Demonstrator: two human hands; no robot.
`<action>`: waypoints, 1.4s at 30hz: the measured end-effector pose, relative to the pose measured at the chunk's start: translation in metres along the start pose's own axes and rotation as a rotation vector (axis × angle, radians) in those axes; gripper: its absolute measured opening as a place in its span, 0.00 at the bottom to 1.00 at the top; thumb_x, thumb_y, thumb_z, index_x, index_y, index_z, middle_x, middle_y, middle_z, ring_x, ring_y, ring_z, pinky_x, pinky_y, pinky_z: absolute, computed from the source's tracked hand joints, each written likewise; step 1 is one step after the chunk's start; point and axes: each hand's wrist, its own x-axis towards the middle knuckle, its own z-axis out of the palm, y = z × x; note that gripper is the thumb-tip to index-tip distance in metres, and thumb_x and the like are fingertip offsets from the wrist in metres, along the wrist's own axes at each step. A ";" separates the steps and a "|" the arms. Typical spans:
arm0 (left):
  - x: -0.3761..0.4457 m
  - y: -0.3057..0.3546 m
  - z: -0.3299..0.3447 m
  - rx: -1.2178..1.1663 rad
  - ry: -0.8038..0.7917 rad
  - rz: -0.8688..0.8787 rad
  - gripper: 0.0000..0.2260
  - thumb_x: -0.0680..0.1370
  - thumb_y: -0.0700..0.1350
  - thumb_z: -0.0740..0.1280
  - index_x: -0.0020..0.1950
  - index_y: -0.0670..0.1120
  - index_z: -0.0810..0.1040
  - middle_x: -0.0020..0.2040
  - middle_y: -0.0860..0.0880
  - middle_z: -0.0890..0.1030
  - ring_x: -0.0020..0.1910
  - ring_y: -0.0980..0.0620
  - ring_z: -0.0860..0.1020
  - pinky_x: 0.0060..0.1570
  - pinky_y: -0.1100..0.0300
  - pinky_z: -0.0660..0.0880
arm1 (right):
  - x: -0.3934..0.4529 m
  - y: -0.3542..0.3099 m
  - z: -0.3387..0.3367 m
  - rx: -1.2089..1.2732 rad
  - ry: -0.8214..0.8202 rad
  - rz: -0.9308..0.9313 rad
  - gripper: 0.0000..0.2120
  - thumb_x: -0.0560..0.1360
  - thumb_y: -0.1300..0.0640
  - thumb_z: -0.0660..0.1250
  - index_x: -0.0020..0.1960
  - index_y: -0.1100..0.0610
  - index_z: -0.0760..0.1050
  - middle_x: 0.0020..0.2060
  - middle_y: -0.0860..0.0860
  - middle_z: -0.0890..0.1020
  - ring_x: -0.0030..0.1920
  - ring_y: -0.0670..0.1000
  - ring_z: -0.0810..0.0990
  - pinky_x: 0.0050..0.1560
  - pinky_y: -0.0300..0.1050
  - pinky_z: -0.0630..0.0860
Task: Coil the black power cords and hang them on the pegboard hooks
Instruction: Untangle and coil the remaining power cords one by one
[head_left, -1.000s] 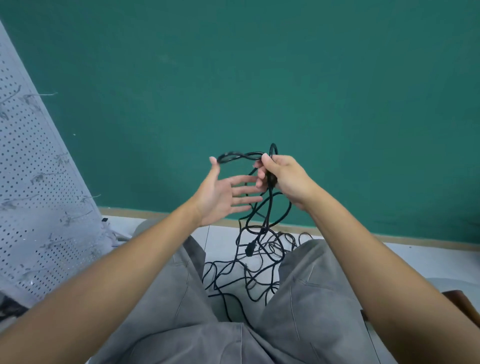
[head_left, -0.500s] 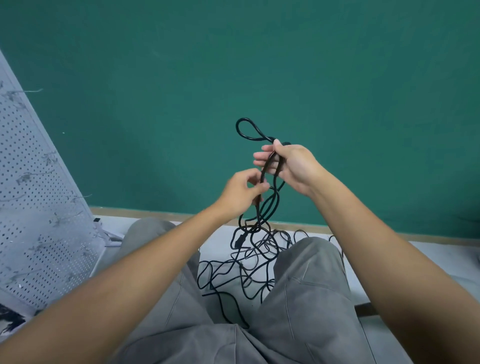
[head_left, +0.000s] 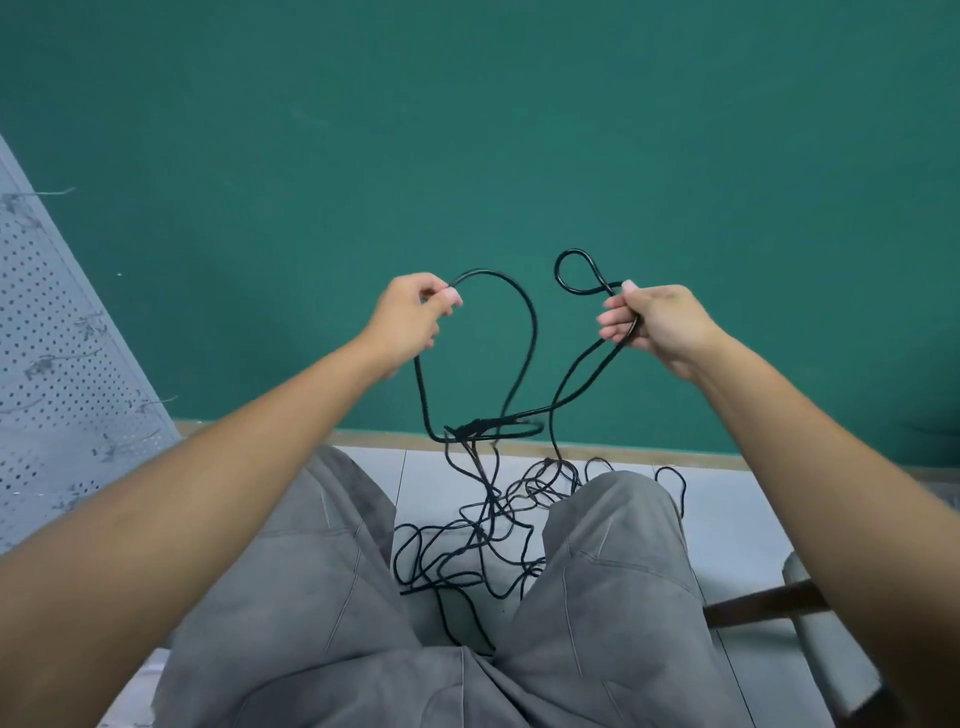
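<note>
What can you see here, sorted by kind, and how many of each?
Hands: 2, left hand and right hand, both holding cord
Black cord tangle: 1, number of separate cords cannot be told
Pegboard: 1
Green wall: 1
Total: 5

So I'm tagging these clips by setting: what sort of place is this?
Probably a workshop or storage corner, though it's hard to be sure: a grey pegboard with hooks leans at the left, a plain green wall rises behind, and black power cords lie tangled on the pale tiled floor.
</note>
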 end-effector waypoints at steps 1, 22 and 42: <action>0.003 0.001 -0.005 0.019 0.015 -0.002 0.07 0.83 0.41 0.65 0.47 0.43 0.79 0.39 0.50 0.75 0.26 0.53 0.63 0.27 0.63 0.64 | 0.001 -0.001 -0.006 0.001 0.012 0.006 0.17 0.87 0.52 0.57 0.49 0.62 0.77 0.37 0.54 0.84 0.31 0.48 0.83 0.37 0.38 0.79; -0.005 -0.007 0.023 0.204 -0.239 0.016 0.17 0.82 0.52 0.70 0.67 0.44 0.79 0.63 0.52 0.81 0.62 0.57 0.78 0.66 0.56 0.74 | -0.004 -0.045 0.020 0.354 -0.123 -0.008 0.14 0.88 0.58 0.53 0.57 0.65 0.74 0.45 0.57 0.85 0.40 0.52 0.87 0.46 0.45 0.83; -0.063 -0.006 0.064 0.051 -0.353 0.181 0.11 0.85 0.38 0.60 0.50 0.37 0.80 0.32 0.54 0.76 0.33 0.53 0.73 0.39 0.55 0.77 | -0.011 -0.016 0.037 -0.105 -0.053 -0.094 0.18 0.85 0.43 0.59 0.56 0.57 0.79 0.49 0.51 0.87 0.49 0.49 0.87 0.57 0.50 0.81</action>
